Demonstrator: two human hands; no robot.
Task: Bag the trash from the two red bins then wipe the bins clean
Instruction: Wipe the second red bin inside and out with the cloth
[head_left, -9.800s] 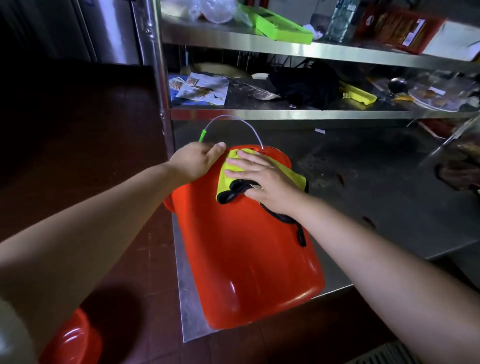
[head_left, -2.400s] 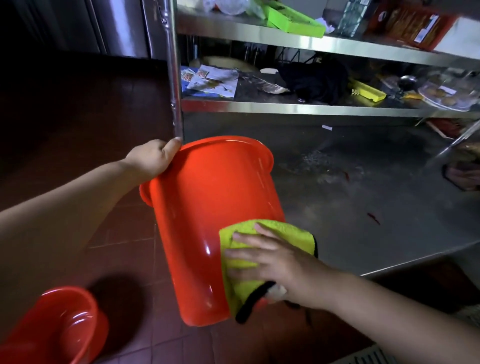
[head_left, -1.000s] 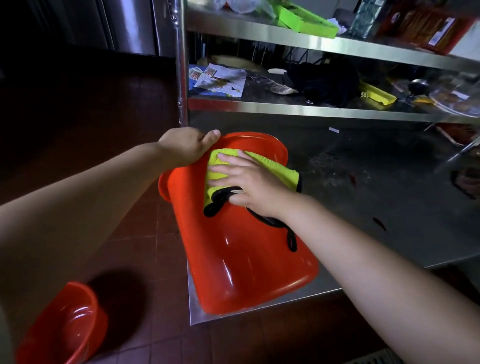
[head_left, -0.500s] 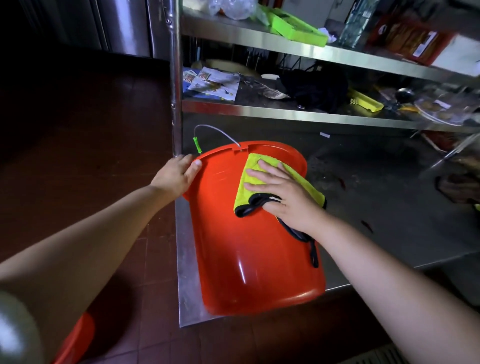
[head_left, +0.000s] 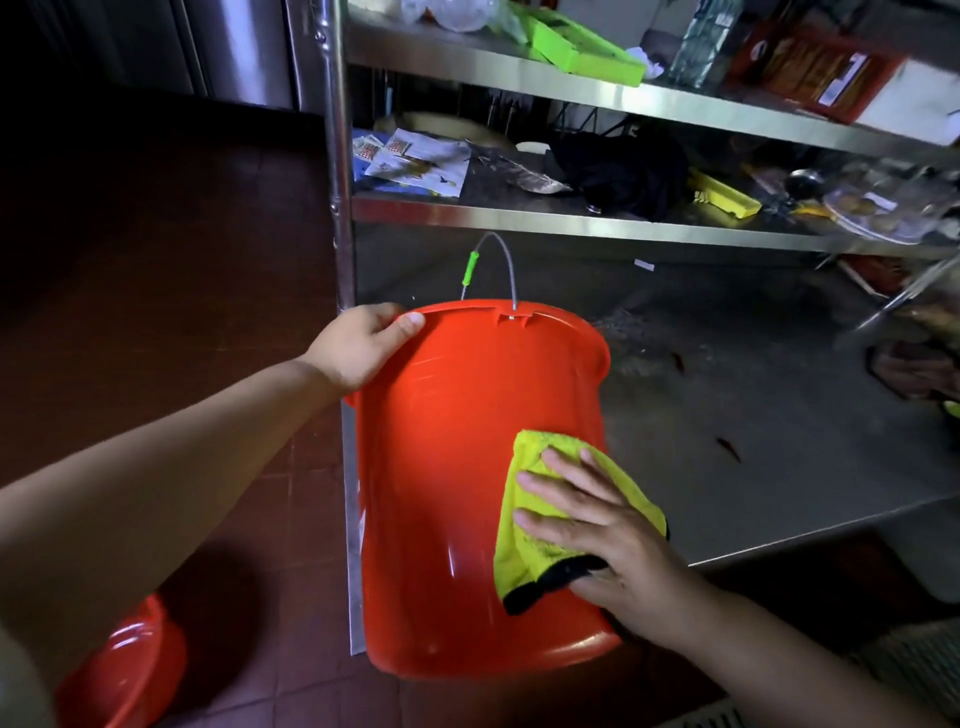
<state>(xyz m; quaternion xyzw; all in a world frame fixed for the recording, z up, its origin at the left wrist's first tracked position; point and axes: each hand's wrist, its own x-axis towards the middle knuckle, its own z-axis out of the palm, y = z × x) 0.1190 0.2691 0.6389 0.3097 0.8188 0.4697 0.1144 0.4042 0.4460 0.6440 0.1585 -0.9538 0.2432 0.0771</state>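
Observation:
A red bin lies tilted on its side over the corner of the steel shelf, its base toward me and its wire handle sticking up behind the rim. My left hand grips the rim at the upper left. My right hand presses a yellow-green cloth with a black edge flat against the bin's outer wall, near the base on the right. A second red bin stands on the floor at the lower left, partly hidden by my left arm.
The bottom steel shelf stretches right, with dirt spots on it. A rack post rises just behind my left hand. The shelves above hold papers, a black cloth and a green tray. Dark red tiled floor spreads left.
My right hand has slid the cloth down the bin's wall from near the rim to near the base. My left hand shifted up onto the rim, and the bin turned slightly.

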